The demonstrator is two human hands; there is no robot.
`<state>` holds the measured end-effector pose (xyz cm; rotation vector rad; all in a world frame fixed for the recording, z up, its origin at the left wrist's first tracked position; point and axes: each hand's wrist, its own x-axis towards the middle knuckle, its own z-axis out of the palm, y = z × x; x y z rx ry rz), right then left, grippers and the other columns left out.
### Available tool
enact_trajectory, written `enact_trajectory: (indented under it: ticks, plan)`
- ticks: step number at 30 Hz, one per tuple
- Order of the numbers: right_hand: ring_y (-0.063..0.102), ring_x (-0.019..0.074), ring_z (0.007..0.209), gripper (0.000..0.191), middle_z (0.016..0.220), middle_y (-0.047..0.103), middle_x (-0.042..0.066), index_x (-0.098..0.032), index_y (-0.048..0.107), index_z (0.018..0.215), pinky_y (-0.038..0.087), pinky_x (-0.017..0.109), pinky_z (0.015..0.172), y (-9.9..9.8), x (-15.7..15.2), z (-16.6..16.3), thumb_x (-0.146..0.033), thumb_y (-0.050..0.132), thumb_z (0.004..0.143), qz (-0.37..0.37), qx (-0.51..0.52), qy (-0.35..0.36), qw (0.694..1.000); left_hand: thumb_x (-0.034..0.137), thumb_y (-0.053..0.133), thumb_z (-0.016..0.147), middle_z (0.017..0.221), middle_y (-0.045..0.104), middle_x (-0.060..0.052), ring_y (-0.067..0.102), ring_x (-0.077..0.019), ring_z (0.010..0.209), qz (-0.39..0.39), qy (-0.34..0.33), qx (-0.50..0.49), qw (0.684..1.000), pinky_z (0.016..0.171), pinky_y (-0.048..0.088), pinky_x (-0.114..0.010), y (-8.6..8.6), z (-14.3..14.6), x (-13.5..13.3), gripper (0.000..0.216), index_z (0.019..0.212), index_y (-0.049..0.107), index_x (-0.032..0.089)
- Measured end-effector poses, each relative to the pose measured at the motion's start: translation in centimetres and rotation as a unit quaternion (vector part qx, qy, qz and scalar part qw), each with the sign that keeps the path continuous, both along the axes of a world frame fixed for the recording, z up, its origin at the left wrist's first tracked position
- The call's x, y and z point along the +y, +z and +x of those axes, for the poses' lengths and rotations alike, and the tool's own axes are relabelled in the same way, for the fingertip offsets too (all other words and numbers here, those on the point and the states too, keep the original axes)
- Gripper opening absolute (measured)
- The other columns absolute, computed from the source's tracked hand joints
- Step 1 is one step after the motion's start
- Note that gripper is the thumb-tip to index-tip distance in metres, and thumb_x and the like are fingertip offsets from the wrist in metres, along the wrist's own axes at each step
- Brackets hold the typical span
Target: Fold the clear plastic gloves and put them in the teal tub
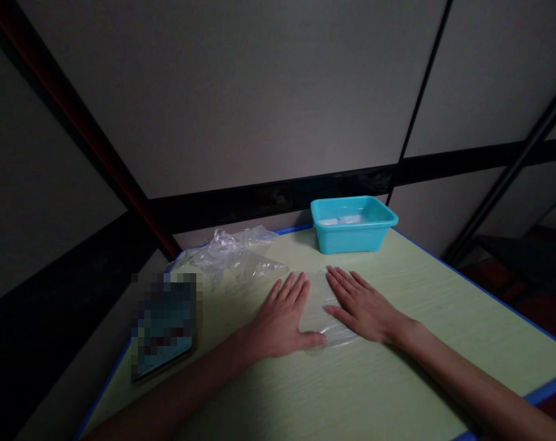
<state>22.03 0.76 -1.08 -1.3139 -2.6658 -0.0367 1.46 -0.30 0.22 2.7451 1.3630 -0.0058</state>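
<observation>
A clear plastic bag (318, 300) lies flat on the pale green table (425, 288). My left hand (282, 318) rests palm down on its left side, fingers stretched out and thumb pointing right. On the right side of the bag lies my right hand (363, 306), also palm down, its fingers extended toward the far edge. Neither hand grips anything. Between the two hands the see-through film shows faint creases, mostly near the thumbs. Parts of the bag are hidden under both palms.
Behind my left hand sits a crumpled heap of clear plastic bags (232, 254). A turquoise plastic basin (351, 236) with something white inside stands at the back right. A pixelated, flat dark object (168, 331) is at the left edge. Cabinet panels (259, 98) rise behind the table.
</observation>
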Motion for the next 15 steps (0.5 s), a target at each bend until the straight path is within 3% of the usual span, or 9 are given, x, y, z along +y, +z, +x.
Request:
enact_trajectory:
  ticks: [15]
  plan:
    - [0.015,0.0241,0.126,0.069,0.137,0.018,0.016,-0.005,0.021,0.132,0.019,0.042,0.101,0.03,0.47,0.42,-0.055,0.018,0.085,-0.005,-0.005,-0.016,1.000,0.069,0.034,0.069,0.140,0.006,-0.013,0.001,-0.0261,0.128,0.005,-0.011,-0.008,1.000,0.102,0.009,-0.041,0.03,-0.11,0.68,0.091,0.134,0.014,0.008]
